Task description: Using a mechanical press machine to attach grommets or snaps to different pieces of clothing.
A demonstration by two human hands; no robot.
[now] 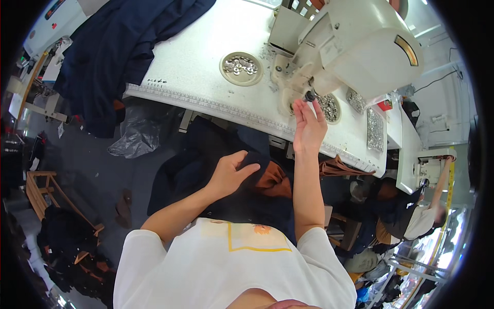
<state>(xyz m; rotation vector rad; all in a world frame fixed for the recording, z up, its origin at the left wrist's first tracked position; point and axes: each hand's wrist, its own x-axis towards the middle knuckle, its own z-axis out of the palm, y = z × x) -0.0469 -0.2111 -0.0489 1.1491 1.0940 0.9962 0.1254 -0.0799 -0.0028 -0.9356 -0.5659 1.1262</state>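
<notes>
My left hand (231, 174) grips the edge of a dark navy garment (180, 177) lying over my lap, with fingers curled round the cloth and thumb on top. An orange-brown lining (275, 180) shows beside it. My right hand (310, 126) reaches up to the working head of a cream-coloured button press (360, 46). Its fingertips are drawn together just below a dark round part (309, 96) of the press; whatever they hold is too small to make out. A round dish of silver snap parts (328, 109) sits right behind that hand.
On the white table (195, 56), another dish (242, 81) holds silver metal discs. Bags of small metal parts (375, 131) and a red box (384, 104) stand at the right. Navy clothing (116, 56) hangs over the left end. A co-worker (419, 221) sits far right.
</notes>
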